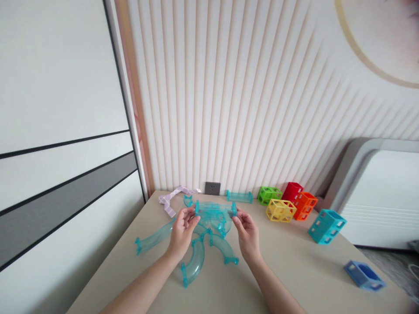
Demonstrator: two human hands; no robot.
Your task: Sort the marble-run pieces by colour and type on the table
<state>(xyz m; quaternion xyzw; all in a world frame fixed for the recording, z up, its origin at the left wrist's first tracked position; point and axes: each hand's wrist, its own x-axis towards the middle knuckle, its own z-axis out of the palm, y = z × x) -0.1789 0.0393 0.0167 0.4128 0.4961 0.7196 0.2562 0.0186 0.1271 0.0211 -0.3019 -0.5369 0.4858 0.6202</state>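
A straight translucent teal toy track piece (215, 208) is held level above the table between both hands. My left hand (183, 230) pinches its left end with thumb and fingers. Its right end is gripped the same way by my right hand (246, 231). Below and behind it lies a cluster of similar teal pieces, partly hidden by the held one. Nearer me, a curved track piece (195, 261) and another curved one (224, 248) rest on the table. A longer piece (155, 239) lies to the left of my left hand.
Along the table's (284, 261) right side stand a green block (269, 195), yellow block (280, 210), red block (291, 192), orange block (305, 206), teal block (326, 226) and blue block (365, 275). A purple zigzag strip (168, 199) and a straight teal piece (239, 197) lie near the ribbed wall (203, 96).
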